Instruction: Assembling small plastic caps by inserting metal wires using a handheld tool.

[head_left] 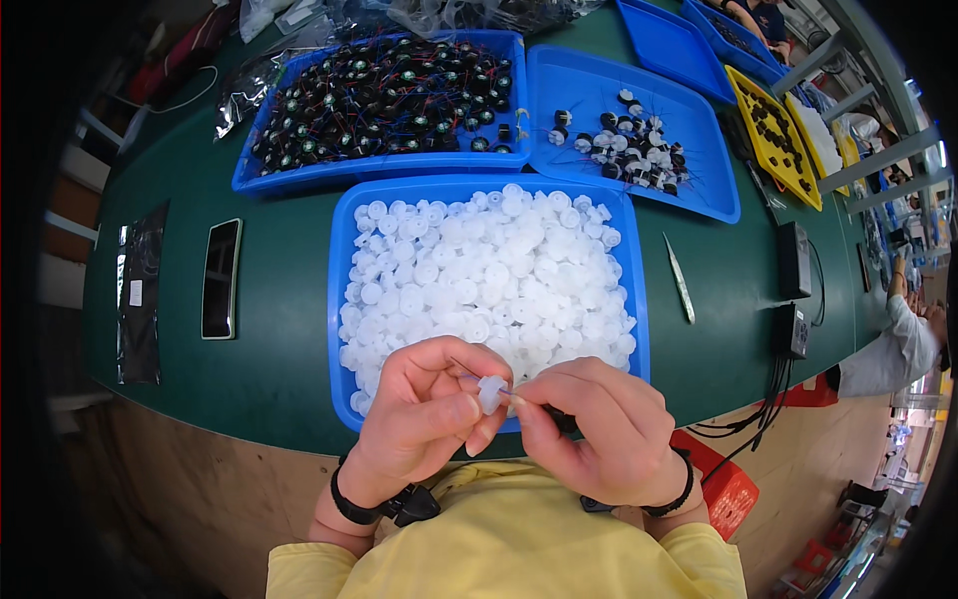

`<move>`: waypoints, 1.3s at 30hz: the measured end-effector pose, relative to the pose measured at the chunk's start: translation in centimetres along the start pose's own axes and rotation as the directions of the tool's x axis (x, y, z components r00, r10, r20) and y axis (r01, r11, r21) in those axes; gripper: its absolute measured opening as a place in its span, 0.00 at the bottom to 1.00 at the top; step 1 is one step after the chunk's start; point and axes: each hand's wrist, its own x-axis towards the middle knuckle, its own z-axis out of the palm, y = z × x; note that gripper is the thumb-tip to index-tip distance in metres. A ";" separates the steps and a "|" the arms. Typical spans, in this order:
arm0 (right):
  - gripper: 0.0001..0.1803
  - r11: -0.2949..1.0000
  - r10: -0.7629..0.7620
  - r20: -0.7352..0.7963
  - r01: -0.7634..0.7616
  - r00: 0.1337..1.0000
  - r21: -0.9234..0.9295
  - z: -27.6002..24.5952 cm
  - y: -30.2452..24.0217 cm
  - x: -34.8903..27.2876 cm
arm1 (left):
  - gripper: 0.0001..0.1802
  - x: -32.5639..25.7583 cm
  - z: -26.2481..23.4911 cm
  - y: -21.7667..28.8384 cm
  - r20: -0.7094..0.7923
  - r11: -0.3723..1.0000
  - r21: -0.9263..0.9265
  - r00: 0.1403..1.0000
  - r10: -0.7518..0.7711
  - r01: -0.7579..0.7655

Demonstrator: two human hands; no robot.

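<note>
The left hand (424, 404) pinches a small white plastic cap (491, 391) between thumb and fingertips, and the right hand (599, 429) has its fingers closed on a thin wire that goes to the cap – a dark little part seems hidden under these fingers, I cannot tell exactly. The cap is held just above the near edge of the blue tray of white caps (339, 299). At 12 o'clock from the hands lies a tray of black wired parts (389, 95), at 1 o'clock a tray with finished pieces (639, 135), at 2 o'clock metal tweezers (681, 280). To do it well, I think the cap must stay steady – the wires guided slowly, not bent
</note>
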 end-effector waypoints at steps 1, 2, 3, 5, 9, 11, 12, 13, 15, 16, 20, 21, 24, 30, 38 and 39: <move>0.11 1.000 0.007 0.007 -0.007 1.000 0.009 0.0 0.0 0.0 | 0.14 0.0 -0.1 0.0 0.013 1.000 -0.007 1.000 -0.009 0.009; 0.11 1.000 0.014 0.015 -0.014 1.000 0.019 -0.1 0.1 0.0 | 0.14 0.0 -0.2 0.0 0.026 1.000 -0.014 1.000 -0.018 0.018; 0.11 1.000 0.015 0.021 -0.015 1.000 0.011 -0.1 0.1 0.0 | 0.14 0.1 -0.3 0.0 0.039 0.999 -0.022 0.999 -0.026 0.027; 0.11 1.000 0.017 0.032 -0.017 0.999 -0.005 -0.1 0.0 0.0 | 0.14 0.1 -0.4 -0.1 0.031 1.000 -0.019 0.999 -0.013 0.014; 0.10 0.999 0.021 0.044 -0.019 0.999 -0.037 -0.1 -0.1 0.1 | 0.13 -0.1 -0.5 -0.1 0.016 1.000 -0.016 1.000 -0.021 0.021; 0.10 0.997 0.034 0.059 -0.030 0.998 -0.068 0.0 -0.3 0.0 | 0.13 0.0 -0.2 0.0 0.001 0.999 0.042 1.000 0.001 -0.001; 0.10 0.995 0.026 0.059 -0.020 0.998 -0.096 0.0 -0.4 -0.1 | 0.13 0.0 0.0 0.0 -0.005 0.997 0.072 1.000 0.012 -0.011; 0.10 0.992 0.017 0.059 -0.010 0.998 -0.124 0.1 -0.4 -0.1 | 0.13 0.0 0.0 0.0 -0.010 0.996 0.083 0.999 0.030 -0.029; 0.10 0.996 0.063 0.078 -0.058 0.995 -0.070 0.1 -0.4 0.1 | 0.14 0.0 -0.1 -0.1 -0.018 0.992 0.107 0.997 0.070 -0.068; 0.09 0.993 0.115 0.101 -0.117 0.988 0.011 -0.1 -0.4 0.2 | 0.14 0.0 -0.1 0.0 -0.021 0.991 0.103 0.996 0.084 -0.081; 0.10 0.963 0.203 0.195 -0.232 0.960 0.139 -1.2 -0.4 0.3 | 0.15 0.0 -0.1 0.1 0.006 0.989 0.113 0.996 0.092 -0.093; 0.10 0.970 0.176 0.182 -0.202 0.967 0.135 -1.1 -0.3 0.2 | 0.15 0.0 -0.1 0.1 0.024 0.989 0.122 0.997 0.078 -0.080; 0.11 0.983 0.123 0.173 -0.144 0.977 0.116 -1.0 0.0 0.0 | 0.15 0.0 0.1 -0.1 0.020 0.978 0.196 0.997 0.071 -0.073; 0.13 0.960 0.217 0.192 -0.245 0.957 0.135 -1.5 0.0 1.0 | 0.14 0.2 0.8 0.0 0.133 0.687 0.623 0.916 0.378 -0.374; 0.09 0.997 0.077 0.016 -0.077 0.997 -0.006 -0.4 1.0 0.0 | 0.16 1.0 2.2 -1.6 0.507 -0.233 0.855 0.654 0.562 -0.463; 0.08 0.998 -0.002 0.002 0.003 1.000 -0.070 -0.3 1.1 0.0 | 0.16 0.9 2.2 -1.7 0.510 -0.252 0.855 0.647 0.567 -0.453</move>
